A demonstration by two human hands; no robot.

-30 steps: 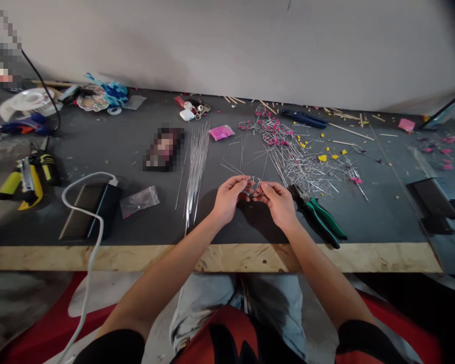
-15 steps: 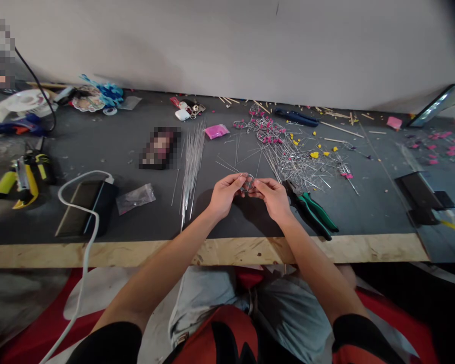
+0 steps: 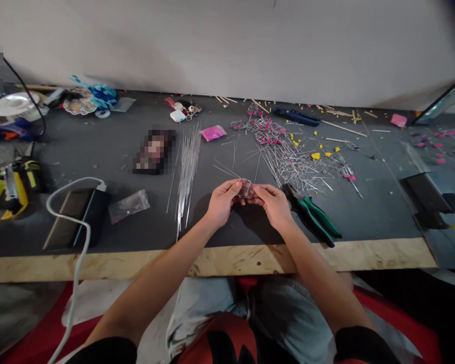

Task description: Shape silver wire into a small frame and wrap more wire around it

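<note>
A small round piece of bent thin wire (image 3: 246, 188) is pinched between my two hands, above the table near its front edge. My left hand (image 3: 223, 201) grips its left side with thumb and fingers. On the right side my right hand (image 3: 273, 203) does the same; the fingertips behind the wire are partly hidden. Just right of my right hand lie green-handled pliers (image 3: 314, 215). A bundle of straight wires (image 3: 187, 177) rests left of my left hand. Beyond the hands spreads a heap of wire pieces (image 3: 301, 169), some with pink bits.
A pink packet (image 3: 213, 133) and yellow bits (image 3: 316, 156) lie farther back. To the left are a power bank (image 3: 78, 215) with a white cable, a clear plastic bag (image 3: 129, 206) and yellow-black tools (image 3: 17, 187). Dark blue-handled pliers (image 3: 296, 116) lie near the wall.
The view has shifted slightly, so the table edge sits lower. Both hands keep hold of the wire piece, whose round shape now faces the camera more fully.
</note>
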